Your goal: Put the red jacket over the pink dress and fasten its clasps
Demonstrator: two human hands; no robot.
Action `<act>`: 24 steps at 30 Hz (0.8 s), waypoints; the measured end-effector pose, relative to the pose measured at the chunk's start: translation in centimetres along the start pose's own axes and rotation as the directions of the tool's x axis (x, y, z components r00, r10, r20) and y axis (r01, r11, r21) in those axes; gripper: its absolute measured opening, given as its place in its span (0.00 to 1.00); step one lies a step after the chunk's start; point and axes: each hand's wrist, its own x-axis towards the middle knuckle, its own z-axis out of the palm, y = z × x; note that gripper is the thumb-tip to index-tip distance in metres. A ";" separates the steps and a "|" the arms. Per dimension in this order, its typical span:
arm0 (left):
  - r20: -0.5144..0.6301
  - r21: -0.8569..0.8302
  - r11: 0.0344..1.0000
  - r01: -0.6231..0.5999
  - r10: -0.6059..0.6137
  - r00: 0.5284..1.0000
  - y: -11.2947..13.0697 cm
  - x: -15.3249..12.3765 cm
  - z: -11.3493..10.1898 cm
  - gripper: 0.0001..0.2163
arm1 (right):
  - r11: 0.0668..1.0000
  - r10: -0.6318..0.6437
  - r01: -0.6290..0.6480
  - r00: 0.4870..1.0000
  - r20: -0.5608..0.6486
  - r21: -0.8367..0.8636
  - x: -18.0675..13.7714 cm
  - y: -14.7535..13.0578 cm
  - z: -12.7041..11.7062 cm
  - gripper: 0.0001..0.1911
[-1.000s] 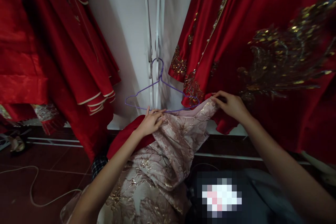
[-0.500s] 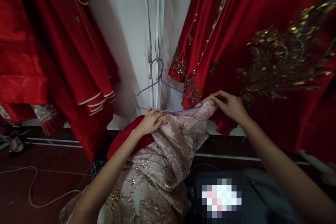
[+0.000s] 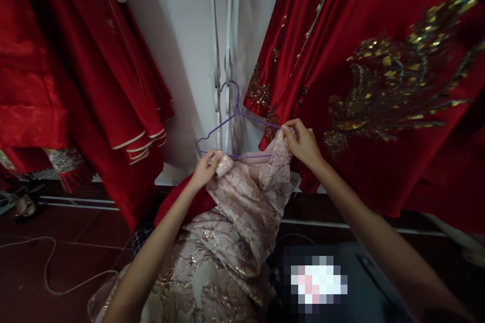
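Note:
A pale pink dress (image 3: 246,202) with gold and silver floral brocade drapes down toward me. Its neckline lies at the purple hanger (image 3: 237,106), whose hook is at the white metal rail. My left hand (image 3: 206,169) pinches the dress's left shoulder edge, just below the hanger's left end. At the hanger's right end, my right hand (image 3: 303,144) is closed on the other shoulder of the dress, which appears to sit over that arm. The hanger's left arm is bare. The lower bar passes behind or inside the neckline.
Red garments with pale trim (image 3: 125,111) hang on the left. To the right hangs a red garment with gold sequins (image 3: 397,91). A white cord (image 3: 49,272) lies on the tiled floor (image 3: 83,232). A blurred bright patch (image 3: 318,282) is at lower right.
My right hand has moved left and slightly up, bringing the right shoulder onto the hanger's end. My left hand has moved slightly left, gathering the fabric edge. The hanger has shifted right and tilted.

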 end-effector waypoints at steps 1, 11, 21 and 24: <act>-0.090 0.050 0.998 0.026 -0.022 0.996 -1.3 -0.2 -1.3 0.18 | 1.000 0.018 -0.018 1.000 0.012 0.004 0.1 0.2 0.0 0.16; -0.203 0.147 0.969 0.200 -0.169 0.965 -11.6 -1.3 -8.1 0.23 | 0.976 -0.122 0.132 0.990 -0.068 0.173 1.0 2.0 1.1 0.11; -0.233 0.083 0.972 0.221 -0.197 0.952 -11.6 -0.4 -8.2 0.24 | 0.975 -0.144 0.151 0.988 -0.054 0.166 1.4 2.4 0.9 0.11; -0.210 0.080 0.973 0.214 -0.194 0.958 -11.3 -0.2 -8.6 0.23 | 0.973 -0.148 0.156 0.987 -0.060 0.170 1.4 2.3 0.7 0.12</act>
